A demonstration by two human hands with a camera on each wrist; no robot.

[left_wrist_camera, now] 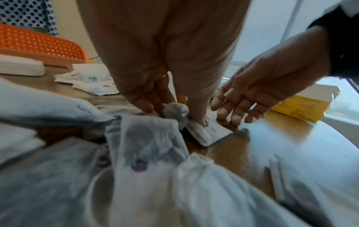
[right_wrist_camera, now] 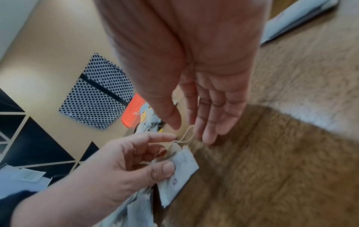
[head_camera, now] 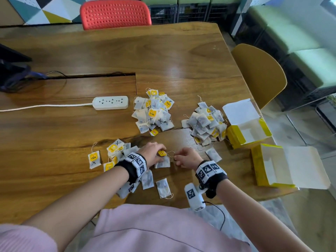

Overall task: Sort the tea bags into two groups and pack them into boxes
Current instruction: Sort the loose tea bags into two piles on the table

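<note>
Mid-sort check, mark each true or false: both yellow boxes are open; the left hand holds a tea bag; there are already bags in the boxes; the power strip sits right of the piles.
1. Both yellow boxes are open: true.
2. The left hand holds a tea bag: true.
3. Bags are already packed in the boxes: false, both look empty.
4. The power strip sits right of the piles: false, it lies to their left.
5. The right hand grips a box: false, its fingers are at the bag's string.
</note>
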